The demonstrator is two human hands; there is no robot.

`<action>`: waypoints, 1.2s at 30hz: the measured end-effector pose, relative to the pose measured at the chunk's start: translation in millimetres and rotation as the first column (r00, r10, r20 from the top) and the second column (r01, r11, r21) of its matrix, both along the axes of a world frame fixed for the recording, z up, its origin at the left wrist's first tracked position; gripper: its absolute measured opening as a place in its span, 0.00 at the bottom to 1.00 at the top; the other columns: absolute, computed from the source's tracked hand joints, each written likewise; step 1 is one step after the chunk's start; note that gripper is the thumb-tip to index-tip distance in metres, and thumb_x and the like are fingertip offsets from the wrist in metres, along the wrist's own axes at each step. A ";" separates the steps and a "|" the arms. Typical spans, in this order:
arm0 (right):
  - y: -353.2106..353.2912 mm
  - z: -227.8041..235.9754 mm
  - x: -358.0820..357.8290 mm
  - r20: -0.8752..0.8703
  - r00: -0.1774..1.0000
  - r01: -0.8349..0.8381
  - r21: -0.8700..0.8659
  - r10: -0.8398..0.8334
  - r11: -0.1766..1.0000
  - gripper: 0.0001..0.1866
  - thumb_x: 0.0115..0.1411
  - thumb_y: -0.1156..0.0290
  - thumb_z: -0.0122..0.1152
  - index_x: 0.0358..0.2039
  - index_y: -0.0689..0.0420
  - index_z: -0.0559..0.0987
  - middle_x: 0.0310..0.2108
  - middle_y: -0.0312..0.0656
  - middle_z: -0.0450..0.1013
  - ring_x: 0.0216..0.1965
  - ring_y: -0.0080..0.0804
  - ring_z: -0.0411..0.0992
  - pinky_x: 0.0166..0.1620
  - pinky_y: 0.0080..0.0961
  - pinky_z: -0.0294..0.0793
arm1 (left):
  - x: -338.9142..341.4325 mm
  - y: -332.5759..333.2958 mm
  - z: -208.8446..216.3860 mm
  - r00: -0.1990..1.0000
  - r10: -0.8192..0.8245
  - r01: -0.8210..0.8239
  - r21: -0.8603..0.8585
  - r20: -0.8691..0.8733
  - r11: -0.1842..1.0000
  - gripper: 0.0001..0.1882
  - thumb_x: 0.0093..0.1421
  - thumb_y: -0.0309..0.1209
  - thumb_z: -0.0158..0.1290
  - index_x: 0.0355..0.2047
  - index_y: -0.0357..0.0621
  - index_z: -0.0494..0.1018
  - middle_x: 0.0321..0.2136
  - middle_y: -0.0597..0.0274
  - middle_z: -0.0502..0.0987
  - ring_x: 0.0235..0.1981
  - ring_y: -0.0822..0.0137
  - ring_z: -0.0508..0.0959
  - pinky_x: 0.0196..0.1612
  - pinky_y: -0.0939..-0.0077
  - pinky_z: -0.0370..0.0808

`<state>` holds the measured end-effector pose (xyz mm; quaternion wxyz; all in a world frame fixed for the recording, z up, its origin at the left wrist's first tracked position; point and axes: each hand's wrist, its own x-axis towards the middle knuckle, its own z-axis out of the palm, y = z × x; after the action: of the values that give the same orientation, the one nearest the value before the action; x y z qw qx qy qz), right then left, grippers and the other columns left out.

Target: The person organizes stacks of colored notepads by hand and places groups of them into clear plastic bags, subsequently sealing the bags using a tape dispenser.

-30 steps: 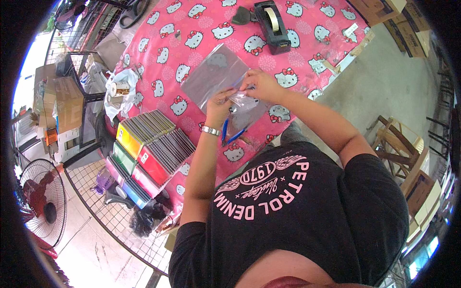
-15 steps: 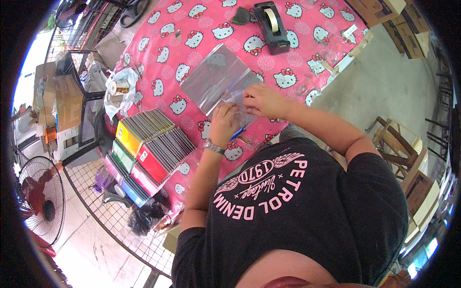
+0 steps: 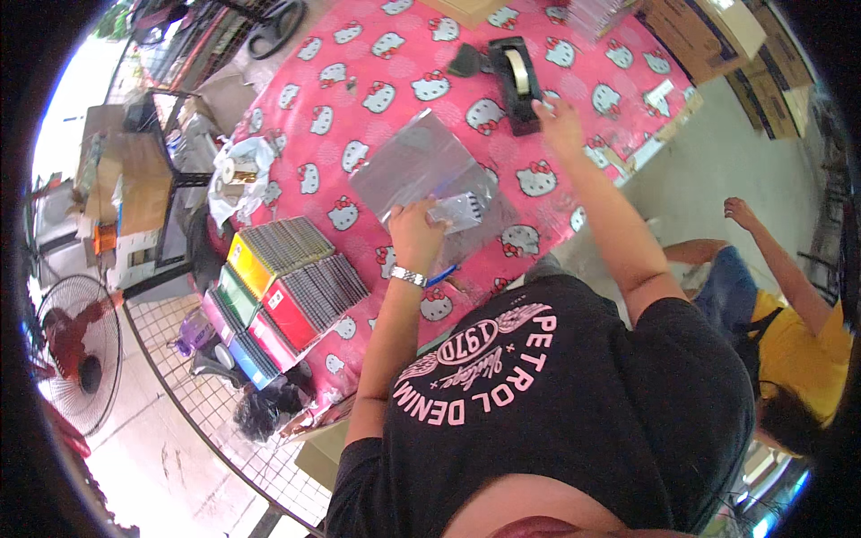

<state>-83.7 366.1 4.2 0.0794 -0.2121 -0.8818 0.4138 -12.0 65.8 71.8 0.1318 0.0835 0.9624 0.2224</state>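
Observation:
My left hand (image 3: pixel 415 231), wearing a metal-band watch, holds a small spiral-edged notebook (image 3: pixel 464 212) wrapped in clear plastic. Beneath it on the table lie flat clear plastic bags (image 3: pixel 408 161). My right hand (image 3: pixel 560 127) is at the near right end of a black tape dispenser (image 3: pixel 515 85), thumb and fingertips drawn together; whether tape is between them is too small to tell. A blue pen (image 3: pixel 441 276) lies beside my left wrist.
Stacked spiral notebooks (image 3: pixel 300 282) with colored covers stand on the left of the pink patterned table (image 3: pixel 359 99). A white plastic bag (image 3: pixel 242 184) holds a gold roll. Cartons (image 3: pixel 700 36) stand at far right; a person in yellow (image 3: pixel 807 345) is at right.
My right hand has left the plastic and moved up and right to the tape dispenser. The wrapped notebook now shows beside my left hand. A person has appeared at right.

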 end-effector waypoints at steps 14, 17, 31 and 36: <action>7.4 -88.6 46.0 0.069 0.983 0.073 -0.997 0.169 -0.023 0.03 0.59 0.74 0.55 0.34 0.53 0.71 0.23 0.27 0.64 0.20 0.17 0.59 0.22 0.15 0.59 | -4.1 -19.3 -56.4 0.894 0.048 -0.373 0.681 0.445 0.630 0.21 0.47 0.15 0.58 0.44 0.36 0.71 0.40 0.60 0.76 0.38 0.72 0.75 0.42 0.78 0.73; -60.8 -21.3 -0.3 0.047 0.771 -0.109 -0.973 0.635 0.204 0.04 0.57 0.71 0.56 0.29 0.54 0.71 0.20 0.28 0.61 0.19 0.17 0.57 0.22 0.19 0.58 | 3.6 -29.6 -65.1 0.940 0.089 -0.318 0.752 0.329 0.578 0.30 0.47 0.15 0.59 0.51 0.37 0.64 0.42 0.56 0.75 0.40 0.69 0.75 0.44 0.76 0.73; -103.6 -32.1 -20.7 0.464 0.259 -0.926 -0.131 0.847 0.355 0.36 0.45 0.34 0.58 0.35 0.59 0.76 0.32 0.47 0.73 0.35 0.44 0.72 0.39 0.36 0.71 | 11.7 -12.9 -45.8 0.998 0.031 -0.002 0.510 -0.048 0.860 0.27 0.51 0.27 0.60 0.50 0.40 0.64 0.50 0.54 0.69 0.46 0.62 0.73 0.49 0.71 0.70; -157.4 36.1 51.5 0.084 0.337 -0.922 0.228 0.938 0.311 0.36 0.49 0.49 0.62 0.54 0.56 0.67 0.44 0.50 0.70 0.47 0.48 0.68 0.51 0.38 0.66 | 58.2 -50.4 -90.0 0.816 0.417 -0.562 0.720 0.400 0.408 0.16 0.62 0.35 0.48 0.46 0.38 0.66 0.36 0.58 0.75 0.40 0.66 0.75 0.41 0.70 0.73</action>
<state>-32.2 208.7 40.3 -0.1202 0.3578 -0.8818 0.2829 46.2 15.4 -18.2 0.0825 -0.1693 0.7161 0.6721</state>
